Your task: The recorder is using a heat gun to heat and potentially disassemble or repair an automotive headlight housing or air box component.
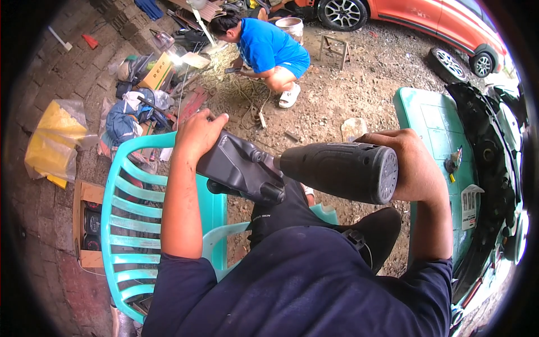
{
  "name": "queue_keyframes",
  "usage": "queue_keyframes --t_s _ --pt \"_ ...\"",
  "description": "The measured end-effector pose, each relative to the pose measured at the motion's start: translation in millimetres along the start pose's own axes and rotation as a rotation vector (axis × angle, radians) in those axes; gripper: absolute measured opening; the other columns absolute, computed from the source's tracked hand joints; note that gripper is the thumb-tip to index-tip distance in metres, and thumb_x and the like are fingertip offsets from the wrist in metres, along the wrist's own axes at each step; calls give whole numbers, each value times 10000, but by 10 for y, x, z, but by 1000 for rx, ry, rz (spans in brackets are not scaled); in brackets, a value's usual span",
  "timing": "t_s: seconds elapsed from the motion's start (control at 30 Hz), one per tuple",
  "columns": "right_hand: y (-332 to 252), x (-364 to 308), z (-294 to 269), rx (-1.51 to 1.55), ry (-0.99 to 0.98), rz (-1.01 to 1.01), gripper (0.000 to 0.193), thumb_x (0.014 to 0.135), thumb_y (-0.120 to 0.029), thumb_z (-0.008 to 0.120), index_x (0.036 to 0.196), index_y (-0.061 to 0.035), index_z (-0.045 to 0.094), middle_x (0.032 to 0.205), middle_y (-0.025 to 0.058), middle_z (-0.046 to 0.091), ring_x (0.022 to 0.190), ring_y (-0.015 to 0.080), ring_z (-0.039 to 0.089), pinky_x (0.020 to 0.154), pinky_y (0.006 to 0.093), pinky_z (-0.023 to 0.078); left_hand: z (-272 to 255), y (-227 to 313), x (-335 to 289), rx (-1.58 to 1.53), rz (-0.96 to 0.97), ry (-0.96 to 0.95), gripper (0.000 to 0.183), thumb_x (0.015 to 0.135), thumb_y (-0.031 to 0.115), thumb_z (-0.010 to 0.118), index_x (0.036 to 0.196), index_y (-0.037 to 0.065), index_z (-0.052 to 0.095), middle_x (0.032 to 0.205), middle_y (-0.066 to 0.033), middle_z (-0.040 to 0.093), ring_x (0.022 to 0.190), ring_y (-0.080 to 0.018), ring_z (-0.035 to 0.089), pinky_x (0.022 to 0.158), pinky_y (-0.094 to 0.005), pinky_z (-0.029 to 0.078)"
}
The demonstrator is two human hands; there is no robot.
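My left hand is closed round the upper left end of a black moulded plastic housing, its thumb lying along the top edge. The housing is tilted above my lap and the green chair. My right hand grips a black heat gun, whose handle is mostly hidden behind the body. Its vented round back faces me. The short metal nozzle points left, close to the right side of the housing; I cannot tell whether they touch.
A green plastic chair stands left, and a green table with small items stands right, beside black car parts. A person in blue squats ahead, handling something. Beyond are an orange car, a loose wheel and a stool.
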State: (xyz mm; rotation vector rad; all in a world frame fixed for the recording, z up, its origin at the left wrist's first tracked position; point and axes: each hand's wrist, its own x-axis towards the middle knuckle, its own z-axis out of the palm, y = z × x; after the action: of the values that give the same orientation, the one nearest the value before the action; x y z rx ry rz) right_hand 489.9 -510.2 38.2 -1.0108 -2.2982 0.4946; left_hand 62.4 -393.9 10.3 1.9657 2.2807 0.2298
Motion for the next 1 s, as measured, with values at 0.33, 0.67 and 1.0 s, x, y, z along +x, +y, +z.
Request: queue_keyframes --t_s 0.33,0.67,1.0 --pt "46 -16 14 53 45 -4 566 611 -184 900 1150 -57 784 927 185 779 886 404 774 798 456 610 14 -7 -19 -6 2 18 844 988 629 641 1503 -39 643 1511 -303 646 1454 -426 594 1231 -474 442" --pt "130 -18 2 29 18 -9 562 611 -189 904 1148 -72 785 916 178 778 872 402 772 787 456 608 99 -142 40 -41 14 30 861 975 632 655 1498 -53 647 1512 -310 643 1460 -427 589 1241 -467 431" --pt "236 -9 -37 56 -16 -53 546 623 -210 914 1137 -76 786 909 174 773 852 401 765 768 451 600 181 -368 76 -145 113 75 734 977 575 700 1368 -46 720 1451 -315 678 1399 -449 624 1196 -467 456"
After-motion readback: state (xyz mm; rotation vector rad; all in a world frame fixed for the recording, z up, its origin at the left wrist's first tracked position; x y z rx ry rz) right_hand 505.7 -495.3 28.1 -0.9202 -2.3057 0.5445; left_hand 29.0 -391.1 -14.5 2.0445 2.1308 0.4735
